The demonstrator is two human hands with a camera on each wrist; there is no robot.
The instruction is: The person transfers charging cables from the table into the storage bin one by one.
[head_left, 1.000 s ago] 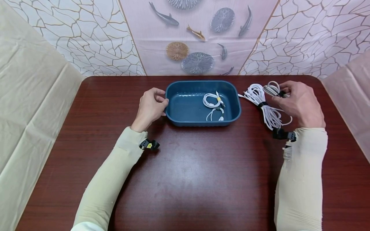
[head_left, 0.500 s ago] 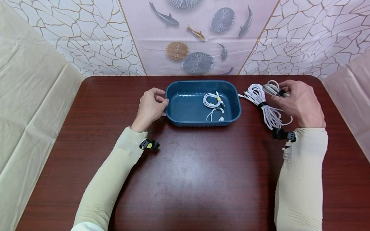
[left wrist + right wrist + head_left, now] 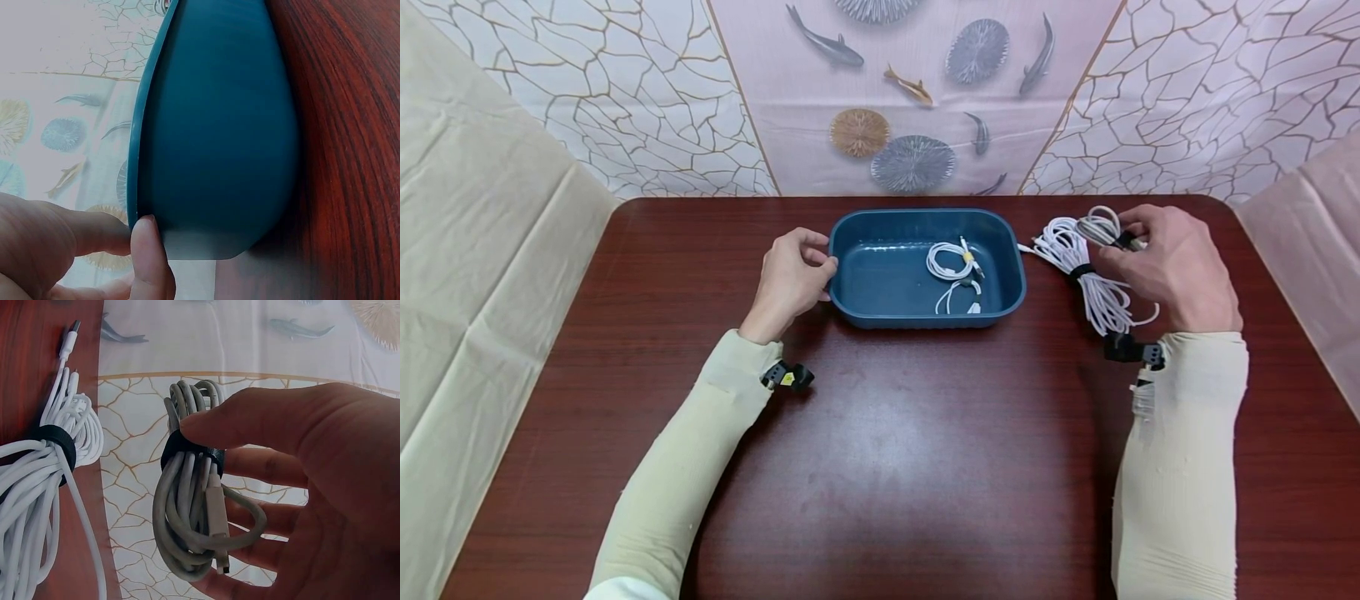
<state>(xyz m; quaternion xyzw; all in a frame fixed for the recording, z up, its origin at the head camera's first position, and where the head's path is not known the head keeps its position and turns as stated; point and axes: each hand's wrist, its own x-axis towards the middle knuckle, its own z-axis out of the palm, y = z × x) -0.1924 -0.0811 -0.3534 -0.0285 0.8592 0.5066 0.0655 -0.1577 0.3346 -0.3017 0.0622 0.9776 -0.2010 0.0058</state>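
My left hand (image 3: 792, 279) pinches the left rim of a blue plastic bin (image 3: 880, 322) between thumb and fingers; the left wrist view shows the thumb against the bin's outer wall. My right hand (image 3: 1176, 262) holds a coiled grey cable (image 3: 187, 519) by its black strap, thumb on one side and fingers behind. It hangs above the table beside a larger white cable bundle (image 3: 1101, 292), also bound with a black strap. Inside the bin, toward its right, lie a white cable with a yellow tie (image 3: 943, 262) and a smaller white cable with a dark tie (image 3: 958, 292).
The dark red wooden table (image 3: 880, 467) ends at a patterned cloth backdrop (image 3: 917, 108). Pale cloth walls (image 3: 490, 250) stand at both sides. One plug of the white bundle reaches toward the bin's right side.
My right hand has shifted slightly up and left with the grey cable in its grip. The left hand and the bin have stayed still.
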